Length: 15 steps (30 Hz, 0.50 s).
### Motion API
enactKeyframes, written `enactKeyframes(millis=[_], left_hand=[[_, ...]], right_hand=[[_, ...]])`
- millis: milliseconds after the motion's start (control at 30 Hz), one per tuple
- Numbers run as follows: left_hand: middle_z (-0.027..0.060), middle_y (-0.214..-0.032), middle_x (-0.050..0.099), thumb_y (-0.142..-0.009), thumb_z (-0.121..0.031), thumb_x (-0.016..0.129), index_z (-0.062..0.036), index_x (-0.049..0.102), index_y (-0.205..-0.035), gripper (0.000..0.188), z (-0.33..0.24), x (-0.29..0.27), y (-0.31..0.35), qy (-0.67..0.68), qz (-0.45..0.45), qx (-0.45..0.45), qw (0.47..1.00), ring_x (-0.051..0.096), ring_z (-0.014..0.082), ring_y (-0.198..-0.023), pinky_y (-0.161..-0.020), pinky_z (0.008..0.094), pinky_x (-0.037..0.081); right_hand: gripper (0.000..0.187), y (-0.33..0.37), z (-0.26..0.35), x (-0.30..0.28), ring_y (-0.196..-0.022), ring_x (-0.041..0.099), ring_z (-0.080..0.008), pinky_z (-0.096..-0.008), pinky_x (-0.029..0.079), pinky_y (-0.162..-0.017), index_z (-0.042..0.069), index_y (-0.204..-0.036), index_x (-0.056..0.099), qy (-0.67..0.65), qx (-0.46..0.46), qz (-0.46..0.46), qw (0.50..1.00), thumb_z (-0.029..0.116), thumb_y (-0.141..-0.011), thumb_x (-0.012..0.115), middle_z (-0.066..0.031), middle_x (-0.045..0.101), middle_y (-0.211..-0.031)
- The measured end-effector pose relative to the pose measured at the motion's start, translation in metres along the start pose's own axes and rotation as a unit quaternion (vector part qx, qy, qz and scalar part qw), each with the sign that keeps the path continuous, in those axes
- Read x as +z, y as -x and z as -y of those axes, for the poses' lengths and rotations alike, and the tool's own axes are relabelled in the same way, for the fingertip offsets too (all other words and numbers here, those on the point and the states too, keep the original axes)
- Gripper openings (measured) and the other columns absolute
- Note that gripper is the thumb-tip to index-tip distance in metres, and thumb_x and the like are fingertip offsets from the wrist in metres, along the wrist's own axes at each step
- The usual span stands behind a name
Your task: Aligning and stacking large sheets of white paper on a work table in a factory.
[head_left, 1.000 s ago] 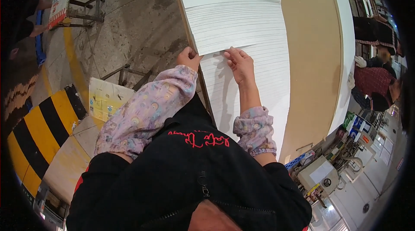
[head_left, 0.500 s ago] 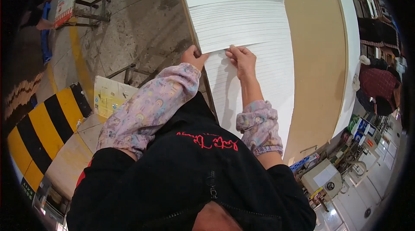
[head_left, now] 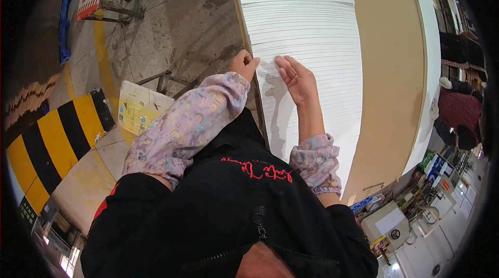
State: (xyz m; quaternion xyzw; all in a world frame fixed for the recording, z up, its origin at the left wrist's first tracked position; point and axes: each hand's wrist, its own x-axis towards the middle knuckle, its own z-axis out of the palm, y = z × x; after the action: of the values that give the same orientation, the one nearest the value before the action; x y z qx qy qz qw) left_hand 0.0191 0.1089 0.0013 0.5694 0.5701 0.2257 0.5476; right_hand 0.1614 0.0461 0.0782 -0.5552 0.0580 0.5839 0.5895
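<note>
A long run of overlapping white sheets lies on the table in front of me, their edges making close parallel lines. My left hand is at the left border of the sheets, fingers curled, its thumb tip beside the sheet edge. Whether it pinches anything there is hidden. Above the sheets, a little to the right, my right hand is open with the fingers extended and holds nothing. It casts a shadow on the white surface.
Brown board runs along the right of the sheets, with a white strip beyond it. Stools stand on the floor at left, near a yellow-and-black striped block. A machine sits at lower right.
My right hand has let go of the sheet edge it held and its fingers have straightened. That sheet now lies flat among the others. My left hand stays at the left border.
</note>
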Motion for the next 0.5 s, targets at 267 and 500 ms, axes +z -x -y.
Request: enactKeyframes(millis=[267, 500], left_hand=[[0.0015, -0.054, 0.046, -0.073, -0.022, 0.065, -0.0041, 0.044, -0.064, 0.029, 0.005, -0.003, -0.006, -0.020, 0.057, -0.009, 0.998, 0.044, 0.0096, -0.050, -0.047, 0.0263, 0.037], [0.0057, -0.058, 0.047, -0.068, -0.018, 0.064, -0.0025, 0.046, -0.066, 0.024, 0.013, 0.004, -0.007, 0.056, 0.024, -0.037, 0.997, 0.043, 0.0169, -0.056, -0.054, 0.0311, 0.038]], right_hand=[[0.032, -0.001, -0.005, -0.007, -0.090, 0.059, -0.0205, -0.0227, 0.050, -0.067, -0.010, -0.106, 0.045, -0.028, 0.016, 0.042, 0.999, 0.011, -0.083, 0.053, -0.0191, 0.056, -0.102], [0.035, -0.005, -0.011, -0.007, -0.093, 0.057, -0.0214, -0.0225, 0.050, -0.069, -0.012, -0.111, 0.040, -0.049, 0.017, 0.059, 0.997, 0.012, -0.087, 0.046, -0.0209, 0.054, -0.106]])
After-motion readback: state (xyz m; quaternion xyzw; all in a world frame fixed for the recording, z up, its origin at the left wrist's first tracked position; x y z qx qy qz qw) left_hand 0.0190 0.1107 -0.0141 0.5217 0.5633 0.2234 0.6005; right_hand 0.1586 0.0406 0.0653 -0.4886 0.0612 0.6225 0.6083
